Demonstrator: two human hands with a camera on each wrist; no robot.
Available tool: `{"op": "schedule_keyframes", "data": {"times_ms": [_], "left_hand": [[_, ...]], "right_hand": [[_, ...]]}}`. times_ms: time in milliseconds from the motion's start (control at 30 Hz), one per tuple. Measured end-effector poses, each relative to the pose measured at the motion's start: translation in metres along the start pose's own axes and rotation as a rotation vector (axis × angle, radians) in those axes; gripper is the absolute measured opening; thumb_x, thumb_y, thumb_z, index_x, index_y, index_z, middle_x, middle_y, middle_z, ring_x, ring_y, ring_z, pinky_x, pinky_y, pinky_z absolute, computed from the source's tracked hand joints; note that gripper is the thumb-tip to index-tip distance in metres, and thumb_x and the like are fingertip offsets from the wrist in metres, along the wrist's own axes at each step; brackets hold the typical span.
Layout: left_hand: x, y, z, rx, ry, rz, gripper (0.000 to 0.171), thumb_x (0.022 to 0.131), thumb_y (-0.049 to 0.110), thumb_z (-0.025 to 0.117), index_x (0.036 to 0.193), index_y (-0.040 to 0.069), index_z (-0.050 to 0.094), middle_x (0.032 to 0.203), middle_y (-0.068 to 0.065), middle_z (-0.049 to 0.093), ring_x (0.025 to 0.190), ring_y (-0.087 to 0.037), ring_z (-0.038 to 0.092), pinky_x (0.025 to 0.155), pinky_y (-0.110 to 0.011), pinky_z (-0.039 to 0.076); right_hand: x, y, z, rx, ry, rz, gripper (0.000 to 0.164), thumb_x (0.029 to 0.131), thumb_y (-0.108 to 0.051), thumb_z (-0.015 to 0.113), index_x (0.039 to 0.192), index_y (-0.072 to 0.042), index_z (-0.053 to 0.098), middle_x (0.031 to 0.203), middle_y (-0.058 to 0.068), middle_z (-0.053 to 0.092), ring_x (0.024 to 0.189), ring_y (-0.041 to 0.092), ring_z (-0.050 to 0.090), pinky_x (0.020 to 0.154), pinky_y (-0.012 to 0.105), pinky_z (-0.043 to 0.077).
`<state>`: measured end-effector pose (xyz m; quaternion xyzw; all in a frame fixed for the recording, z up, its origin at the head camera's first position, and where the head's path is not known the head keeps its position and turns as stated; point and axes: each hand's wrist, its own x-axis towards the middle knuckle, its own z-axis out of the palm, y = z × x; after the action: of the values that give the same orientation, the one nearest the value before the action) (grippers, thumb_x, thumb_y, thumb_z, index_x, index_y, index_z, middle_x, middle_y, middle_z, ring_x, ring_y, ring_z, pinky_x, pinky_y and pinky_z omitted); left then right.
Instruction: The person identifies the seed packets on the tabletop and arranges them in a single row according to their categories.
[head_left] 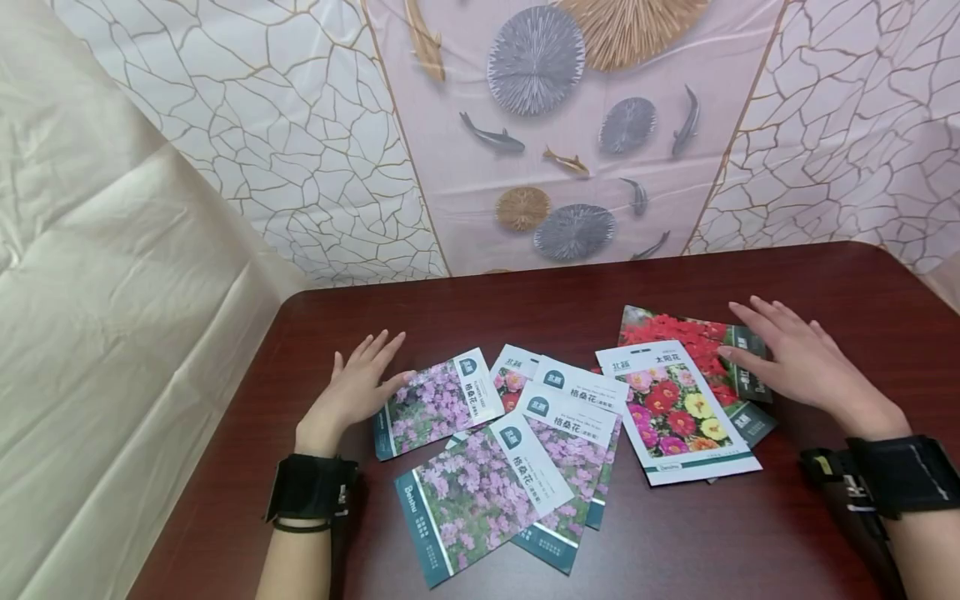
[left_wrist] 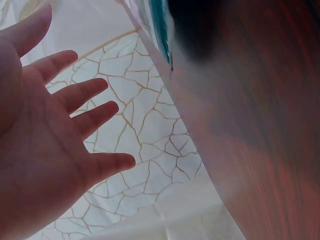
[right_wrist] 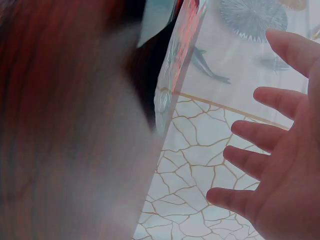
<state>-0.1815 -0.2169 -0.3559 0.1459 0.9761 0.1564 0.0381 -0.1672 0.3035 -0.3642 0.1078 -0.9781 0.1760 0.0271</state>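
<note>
In the head view my left hand (head_left: pixel 352 390) is spread at the left of a seed packet with purple flowers (head_left: pixel 435 404). Its thumb overlaps that packet's upper edge; whether it touches cannot be made out. Nearer the front lies another purple-flower packet (head_left: pixel 480 492), overlapping several more packets, one showing pink and red flowers (head_left: pixel 512 385). On the right, a packet with multicoloured flowers (head_left: pixel 678 412) covers part of a red-flower packet (head_left: pixel 678 337). My right hand (head_left: pixel 806 367) hovers with extended fingers over that red packet's right end. Both wrist views show spread, unoccupied fingers.
The packets lie on a dark red-brown wooden table (head_left: pixel 300 333) with rounded far corners. Behind it hangs a patterned cloth (head_left: pixel 585 167) with fish and round motifs. A cream cloth (head_left: pixel 112 333) slopes down along the left side. Black bands (head_left: pixel 311 490) wrap both wrists.
</note>
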Motion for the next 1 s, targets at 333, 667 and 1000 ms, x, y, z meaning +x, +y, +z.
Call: {"op": "schedule_keyframes", "data": {"times_ms": [333, 667, 1000], "left_hand": [[-0.002, 0.009, 0.001, -0.003, -0.096, 0.065, 0.069, 0.084, 0.033, 0.066, 0.142, 0.011, 0.035, 0.144, -0.02, 0.028, 0.133, -0.04, 0.018, 0.099, -0.067, 0.005], [-0.006, 0.019, 0.001, -0.082, -0.28, 0.133, 0.069, 0.081, 0.031, 0.069, 0.14, 0.013, 0.038, 0.148, -0.014, 0.022, 0.136, -0.036, 0.011, 0.101, -0.066, 0.004], [-0.006, 0.021, 0.005, -0.021, -0.21, 0.053, 0.07, 0.08, 0.029, 0.071, 0.14, 0.013, 0.038, 0.144, -0.019, 0.028, 0.132, -0.039, 0.022, 0.102, -0.064, 0.009]], "right_hand": [[0.0, -0.001, 0.0, -0.004, -0.001, -0.002, 0.072, 0.091, -0.036, 0.055, 0.142, 0.002, 0.022, 0.139, 0.035, 0.019, 0.129, 0.051, 0.009, 0.096, 0.071, 0.006], [0.0, -0.013, -0.001, 0.014, -0.01, -0.055, 0.07, 0.09, -0.035, 0.057, 0.14, 0.004, 0.027, 0.137, 0.035, 0.025, 0.13, 0.048, 0.011, 0.098, 0.068, 0.004], [-0.006, -0.052, -0.004, 0.04, -0.021, -0.208, 0.059, 0.084, -0.024, 0.066, 0.13, 0.007, 0.044, 0.123, 0.031, 0.047, 0.111, 0.045, 0.042, 0.085, 0.064, 0.036]]}}
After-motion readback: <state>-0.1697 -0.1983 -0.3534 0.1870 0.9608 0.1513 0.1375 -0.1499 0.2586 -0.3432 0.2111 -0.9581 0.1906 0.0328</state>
